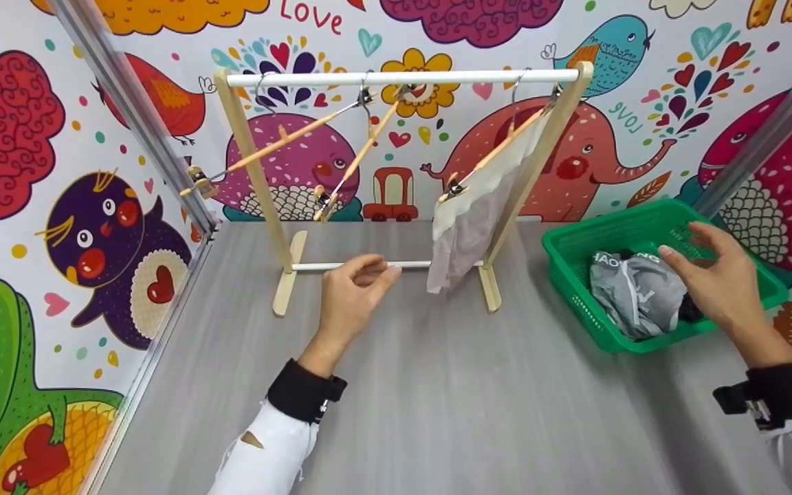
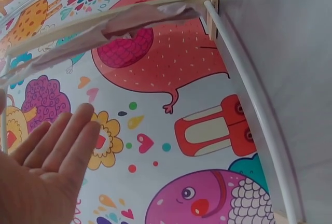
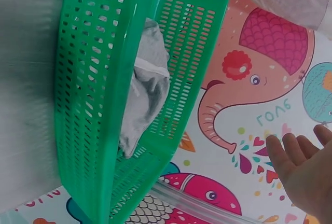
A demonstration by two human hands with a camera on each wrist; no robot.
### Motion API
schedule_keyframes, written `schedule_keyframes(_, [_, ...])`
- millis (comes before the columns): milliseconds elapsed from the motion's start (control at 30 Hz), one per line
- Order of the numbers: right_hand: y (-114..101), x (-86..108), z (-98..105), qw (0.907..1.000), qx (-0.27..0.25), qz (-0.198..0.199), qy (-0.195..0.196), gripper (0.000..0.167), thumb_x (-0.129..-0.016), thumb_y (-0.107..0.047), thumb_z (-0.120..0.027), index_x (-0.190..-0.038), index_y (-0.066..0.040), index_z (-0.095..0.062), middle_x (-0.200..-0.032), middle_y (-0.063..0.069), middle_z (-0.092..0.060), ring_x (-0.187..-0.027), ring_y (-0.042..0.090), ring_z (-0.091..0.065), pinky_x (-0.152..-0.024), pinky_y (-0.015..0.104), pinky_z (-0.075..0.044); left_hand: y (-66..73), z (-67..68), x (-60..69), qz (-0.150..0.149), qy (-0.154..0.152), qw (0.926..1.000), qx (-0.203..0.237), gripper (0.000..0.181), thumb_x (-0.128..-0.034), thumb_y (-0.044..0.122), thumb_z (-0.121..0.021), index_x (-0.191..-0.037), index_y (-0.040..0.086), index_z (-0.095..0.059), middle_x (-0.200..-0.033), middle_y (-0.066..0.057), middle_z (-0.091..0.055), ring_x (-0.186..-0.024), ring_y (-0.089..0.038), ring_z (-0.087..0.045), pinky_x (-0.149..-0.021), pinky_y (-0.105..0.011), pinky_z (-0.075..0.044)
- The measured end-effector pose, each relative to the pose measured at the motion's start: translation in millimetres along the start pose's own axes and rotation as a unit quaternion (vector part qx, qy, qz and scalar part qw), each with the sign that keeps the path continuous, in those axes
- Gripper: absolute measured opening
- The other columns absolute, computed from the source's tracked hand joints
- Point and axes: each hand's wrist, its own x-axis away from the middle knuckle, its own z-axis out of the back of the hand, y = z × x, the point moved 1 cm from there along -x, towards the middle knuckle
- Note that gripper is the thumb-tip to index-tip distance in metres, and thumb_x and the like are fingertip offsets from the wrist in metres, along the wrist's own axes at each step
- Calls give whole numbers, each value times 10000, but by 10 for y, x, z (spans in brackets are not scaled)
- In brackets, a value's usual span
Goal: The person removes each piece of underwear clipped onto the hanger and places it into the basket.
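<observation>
On the grey counter [image 1: 430, 412]: a wooden clothes rack [image 1: 269, 213], with a white top rail [image 1: 437, 78] and a white lower bar [image 1: 310, 267]. Hung by metal hooks from the rail: three wooden hangers with end clips. Left hanger [image 1: 306, 131] on a slant, one end out past the left upright. Middle hanger [image 1: 368, 147], steeper slant. Right hanger [image 1: 506, 144] close to the right upright, with a pale cloth [image 1: 468, 234] clipped along it, draped down to about the lower bar.

In front of the rack, left of its middle: left hand [image 1: 349, 299]. Released grip, nothing inside; in head view, thumb and fingers in a loose curve; in left wrist view, fingers extended. Overlap with the lower bar in head view; clear gap to it in left wrist view.

To the right of the rack, also on the counter: green basket [image 1: 578, 313] with slotted walls. Inside: grey garment [image 1: 633, 295], crumpled, with white lettering and a pale stripe. Just beside it, partly hidden: a dark item [image 1: 690, 309].

Over the basket's right side in head view: right hand [image 1: 726, 278]. Released grip here too, with relaxed fingers and thumb apart. In right wrist view, clear of basket and garment.

On both wrists: black bands [image 1: 303, 392], below white sleeves. Behind: cartoon-print wall [image 1: 568, 179] with elephant and birds.
</observation>
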Motion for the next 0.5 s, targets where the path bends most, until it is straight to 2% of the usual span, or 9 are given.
schedule_keyframes(133, [-51, 44, -19, 9995, -42, 283, 111, 717, -1032, -387, -673, -1606, -63, -390, -1590, 229, -431, -1397, 452, -443, -990, 105, -407, 32, -79, -10, -17, -68, 9999, 151, 353, -916, 186, -834, -1147, -63, -740, -1089, -205, -765, -868, -266, -784, -781, -398, -635])
schedule_keyframes(267, [-95, 111, -37, 9988, -29, 477, 146, 715, -1019, -354, -704, -1598, -61, -404, -1591, 219, -438, -1408, 451, -435, -1056, 124, -370, 89, -132, -28, 33, -108, 9997, 210, 445, -919, 194, -831, -1255, -69, -703, -1178, -203, -748, -894, -245, -784, -801, -347, -629])
schedule_keyframes(400, [-133, 181, -49, 9978, 10, 648, 126, 720, -1001, -329, -737, -1590, -63, -419, -1583, 212, -454, -1376, 470, -458, -1014, 88, -350, 161, -184, -76, 93, -117, 9998, 156, 544, -913, 218, -839, -1348, -55, -658, -1266, -190, -721, -955, -243, -777, -848, -331, -616])
schedule_keyframes(500, [-155, 225, -62, 9967, 10, 807, 79, 721, -988, -300, -757, -1581, -52, -430, -1589, 215, -445, -1336, 500, -480, -945, 48, -313, 223, -226, -127, -1, -127, 9999, 87, 593, -905, 223, -848, -1386, -47, -632, -1308, -192, -701, -1003, -268, -769, -889, -377, -609])
